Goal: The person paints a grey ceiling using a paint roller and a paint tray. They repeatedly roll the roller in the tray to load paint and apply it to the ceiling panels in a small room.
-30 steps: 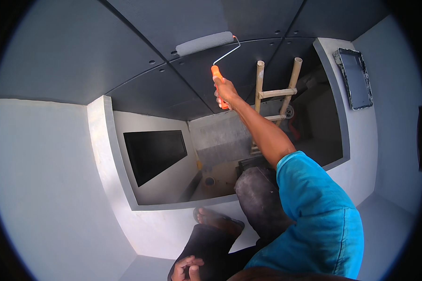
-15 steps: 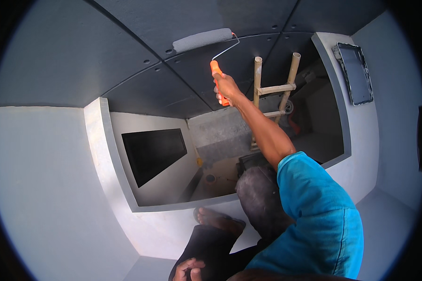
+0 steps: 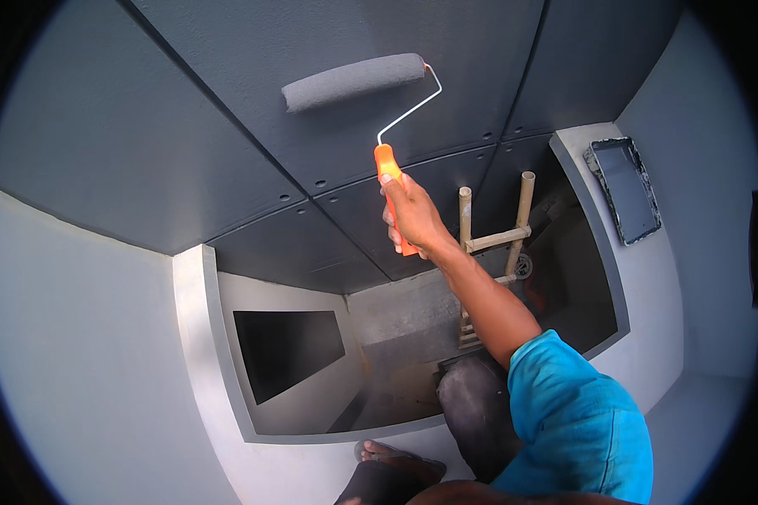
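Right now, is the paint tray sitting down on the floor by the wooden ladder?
No, the paint tray rests up on the pale ledge at the right, apart from the ladder below.

A: What does the right hand [image 3: 412,217] grip?
B: The orange handle of a paint roller [image 3: 353,82], its grey sleeve pressed flat against the dark grey ceiling panel [image 3: 227,126].

A: And lower down?
B: A wooden ladder [image 3: 492,244] stands in the opening; a paint tray [image 3: 625,189] lies on the right ledge's edge.
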Action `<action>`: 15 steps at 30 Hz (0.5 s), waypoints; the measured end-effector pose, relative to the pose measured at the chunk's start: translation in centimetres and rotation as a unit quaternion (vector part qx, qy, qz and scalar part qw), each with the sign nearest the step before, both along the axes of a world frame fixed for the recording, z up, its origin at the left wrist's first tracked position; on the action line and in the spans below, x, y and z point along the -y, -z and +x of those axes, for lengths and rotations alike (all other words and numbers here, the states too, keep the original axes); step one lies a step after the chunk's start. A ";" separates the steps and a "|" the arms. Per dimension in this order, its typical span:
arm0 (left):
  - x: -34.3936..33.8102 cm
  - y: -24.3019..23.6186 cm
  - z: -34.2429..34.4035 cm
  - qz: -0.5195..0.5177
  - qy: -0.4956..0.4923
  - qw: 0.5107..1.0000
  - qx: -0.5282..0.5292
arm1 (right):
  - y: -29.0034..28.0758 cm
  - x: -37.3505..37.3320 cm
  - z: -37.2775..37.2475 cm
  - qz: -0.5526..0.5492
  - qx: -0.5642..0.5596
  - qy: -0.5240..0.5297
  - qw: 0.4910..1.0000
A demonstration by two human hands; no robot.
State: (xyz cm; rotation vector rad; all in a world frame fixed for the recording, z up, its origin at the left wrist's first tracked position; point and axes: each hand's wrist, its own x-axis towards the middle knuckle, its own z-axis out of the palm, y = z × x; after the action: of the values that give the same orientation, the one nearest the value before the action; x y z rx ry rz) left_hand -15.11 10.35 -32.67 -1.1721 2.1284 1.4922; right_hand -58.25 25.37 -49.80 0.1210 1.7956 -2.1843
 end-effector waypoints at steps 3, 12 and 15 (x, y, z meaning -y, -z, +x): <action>-1.0 -0.8 -1.9 -0.024 -0.017 0.998 0.056 | -3.2 0.0 -0.6 -0.006 -0.036 0.003 0.999; -0.7 -0.4 -2.9 -0.011 0.026 1.000 0.003 | -13.0 -0.8 -4.4 -0.015 -0.135 0.001 0.991; -1.0 -0.5 -2.5 -0.021 0.036 0.999 -0.013 | -16.4 -0.4 -5.6 -0.022 -0.180 0.000 0.983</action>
State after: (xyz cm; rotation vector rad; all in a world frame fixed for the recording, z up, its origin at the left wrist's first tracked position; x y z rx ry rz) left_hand -17.62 11.37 -32.18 -1.0827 2.2048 1.4470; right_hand -63.89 25.76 -33.37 -0.3028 1.9220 -2.3628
